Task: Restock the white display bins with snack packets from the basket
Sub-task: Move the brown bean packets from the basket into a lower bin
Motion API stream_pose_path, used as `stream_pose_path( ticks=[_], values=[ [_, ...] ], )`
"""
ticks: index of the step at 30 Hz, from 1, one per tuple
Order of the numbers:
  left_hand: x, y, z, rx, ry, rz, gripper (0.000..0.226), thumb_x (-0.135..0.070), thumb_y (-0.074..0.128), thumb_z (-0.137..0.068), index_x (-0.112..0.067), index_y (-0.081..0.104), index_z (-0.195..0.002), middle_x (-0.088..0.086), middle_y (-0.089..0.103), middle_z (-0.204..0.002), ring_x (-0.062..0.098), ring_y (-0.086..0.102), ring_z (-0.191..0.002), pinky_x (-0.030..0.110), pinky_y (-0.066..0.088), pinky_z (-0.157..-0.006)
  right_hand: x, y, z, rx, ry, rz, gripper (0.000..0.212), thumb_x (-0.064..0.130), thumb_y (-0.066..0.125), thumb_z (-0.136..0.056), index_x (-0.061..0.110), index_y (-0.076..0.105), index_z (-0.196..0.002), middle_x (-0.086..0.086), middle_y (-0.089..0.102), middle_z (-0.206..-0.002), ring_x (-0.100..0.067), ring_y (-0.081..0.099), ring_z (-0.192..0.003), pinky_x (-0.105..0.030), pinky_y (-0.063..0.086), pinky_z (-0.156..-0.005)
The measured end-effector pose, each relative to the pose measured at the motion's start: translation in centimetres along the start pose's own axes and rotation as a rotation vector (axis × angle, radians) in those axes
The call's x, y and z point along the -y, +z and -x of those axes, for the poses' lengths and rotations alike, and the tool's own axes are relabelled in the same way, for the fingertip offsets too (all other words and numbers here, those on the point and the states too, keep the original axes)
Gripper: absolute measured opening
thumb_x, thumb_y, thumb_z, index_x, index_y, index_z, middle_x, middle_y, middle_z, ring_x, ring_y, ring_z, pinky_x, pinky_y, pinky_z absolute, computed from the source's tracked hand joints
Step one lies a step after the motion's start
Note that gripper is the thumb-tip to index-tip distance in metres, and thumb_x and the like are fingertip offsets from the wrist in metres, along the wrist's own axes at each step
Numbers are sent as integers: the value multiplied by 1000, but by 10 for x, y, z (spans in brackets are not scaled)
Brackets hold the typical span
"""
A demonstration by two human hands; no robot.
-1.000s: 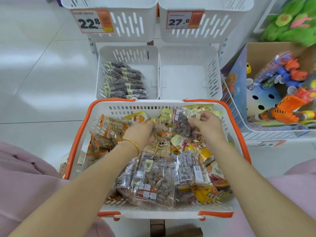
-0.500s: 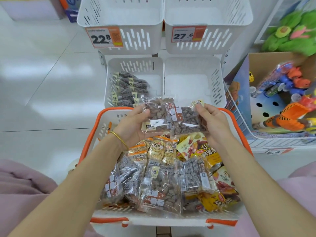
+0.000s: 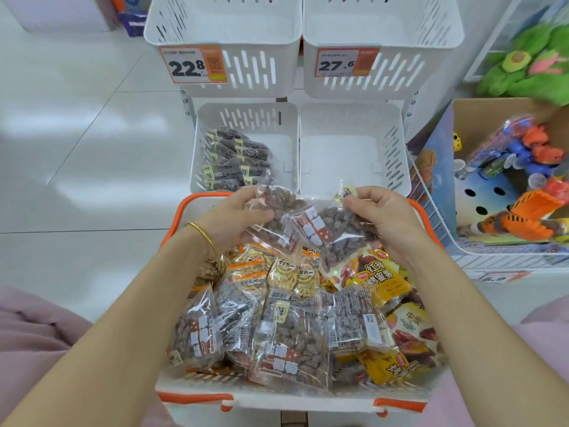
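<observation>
A white basket [image 3: 277, 397] with orange trim sits in front of me, piled with several snack packets [image 3: 289, 343]. Above its far rim my left hand [image 3: 238, 215] grips a clear packet of brown nuts [image 3: 277, 217]. My right hand [image 3: 380, 215] pinches the top corner of a second clear nut packet [image 3: 335, 238], which overlaps the first. Beyond stand two lower white display bins: the left bin [image 3: 286, 149] holds a row of dark packets [image 3: 234, 163] on its left side, and the right bin [image 3: 348, 149] shows a bare floor.
Two upper white bins [image 3: 224, 29] hang above, tagged 22.8 and 27.6. At the right a wire rack [image 3: 492, 251] holds a cardboard box of bright toys [image 3: 523, 180], with green plush [image 3: 529, 63] behind. White tiled floor lies to the left; pink clothing frames the lower corners.
Both hands rose out of the basket, each with a clear nut packet, and now hold them over the basket's far rim close to the lower bins. My view moved nearer the bins.
</observation>
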State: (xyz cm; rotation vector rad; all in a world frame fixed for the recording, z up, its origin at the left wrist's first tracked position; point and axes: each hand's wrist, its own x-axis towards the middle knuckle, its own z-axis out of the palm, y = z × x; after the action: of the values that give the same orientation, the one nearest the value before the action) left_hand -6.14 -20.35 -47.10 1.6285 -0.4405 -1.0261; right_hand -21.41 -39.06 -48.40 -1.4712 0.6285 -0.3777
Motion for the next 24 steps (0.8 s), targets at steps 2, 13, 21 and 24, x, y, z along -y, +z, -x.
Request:
stream_pose_path(
  ticks=[2,13,21,24],
  values=[
    [-5,1,2,54,13,-39,34,6,54,-88,-22,52,-107,5,61,-98,33,64,-93,42,52,-87,1,4,0,57,-6,50,8,11,66,-84,14,65,-77,5,66,-59,-4,57,-55,-17,44,-58],
    [-9,10,-2,-99,241,-406,17,-34,59,-90,-23,55,-77,-2,66,-66,15,58,-59,24,49,-56,14,18,0,281,-152,281,15,12,81,-65,18,68,-72,8,58,-113,0,58,-91,-19,43,-86],
    [-10,6,-7,101,154,-281,38,-36,67,-82,-31,45,-113,-13,58,-103,6,58,-96,28,53,-81,16,37,-20,209,-144,150,17,7,75,-74,-1,64,-84,-10,65,-79,-16,61,-66,-31,51,-62],
    [-11,1,-21,83,207,-346,63,-16,75,-76,-29,31,-120,-9,56,-110,12,59,-103,27,52,-82,22,50,-38,170,-216,314,19,18,77,-76,7,62,-81,-1,63,-67,-11,56,-59,-27,45,-57]
  ],
)
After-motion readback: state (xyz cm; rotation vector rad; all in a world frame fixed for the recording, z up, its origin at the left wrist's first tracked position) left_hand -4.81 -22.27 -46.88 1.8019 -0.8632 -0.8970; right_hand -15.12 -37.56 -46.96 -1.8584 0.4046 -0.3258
